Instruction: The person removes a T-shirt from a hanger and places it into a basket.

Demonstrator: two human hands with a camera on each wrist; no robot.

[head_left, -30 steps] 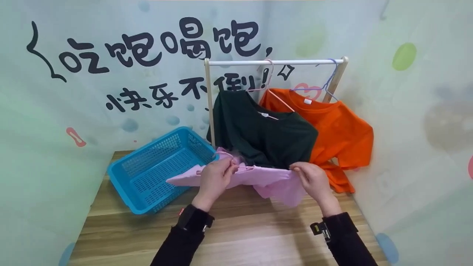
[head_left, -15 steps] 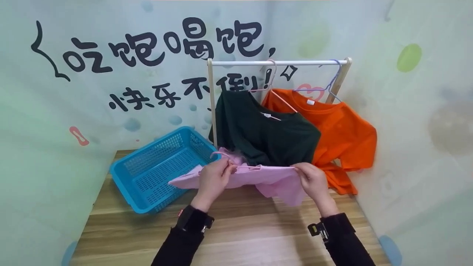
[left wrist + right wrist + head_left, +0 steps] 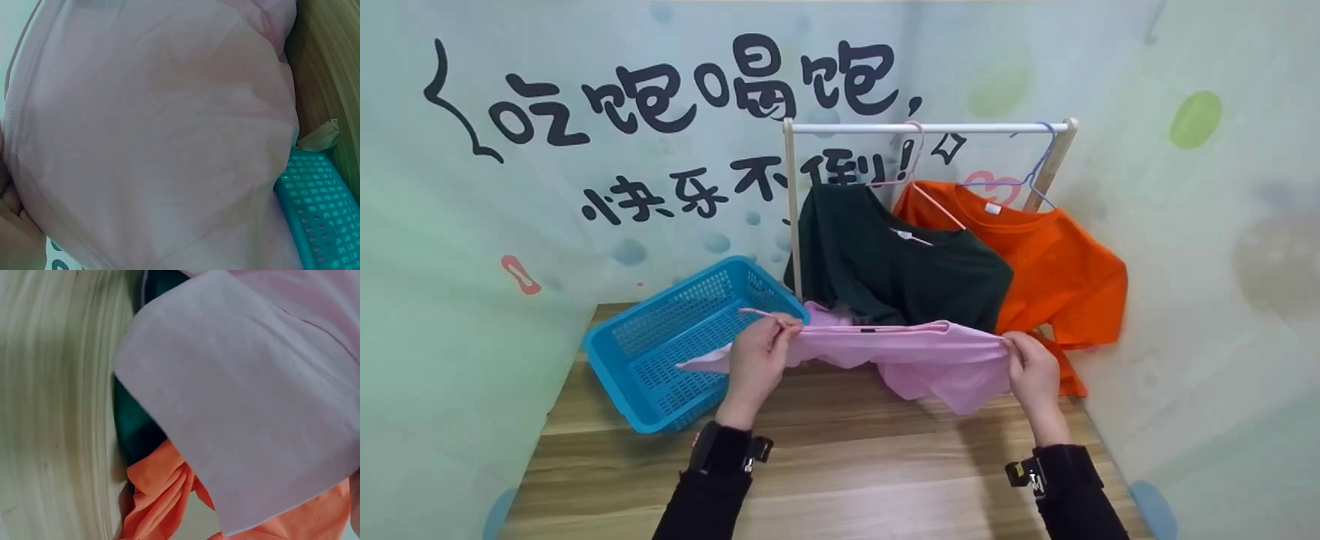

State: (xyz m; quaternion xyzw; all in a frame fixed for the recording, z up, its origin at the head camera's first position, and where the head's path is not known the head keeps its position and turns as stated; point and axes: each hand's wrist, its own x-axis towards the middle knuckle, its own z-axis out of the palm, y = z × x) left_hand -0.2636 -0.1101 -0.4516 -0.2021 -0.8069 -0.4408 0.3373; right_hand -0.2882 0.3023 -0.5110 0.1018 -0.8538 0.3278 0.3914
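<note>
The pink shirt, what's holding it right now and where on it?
Both hands hold the pink shirt stretched over the table: the left hand pinches its top edge beside the pink hanger, and the right hand grips the opposite end.

Left hand and right hand apart, fingers curled.

wall lettering: "吃饱喝饱," above "快乐不倒!"
</note>
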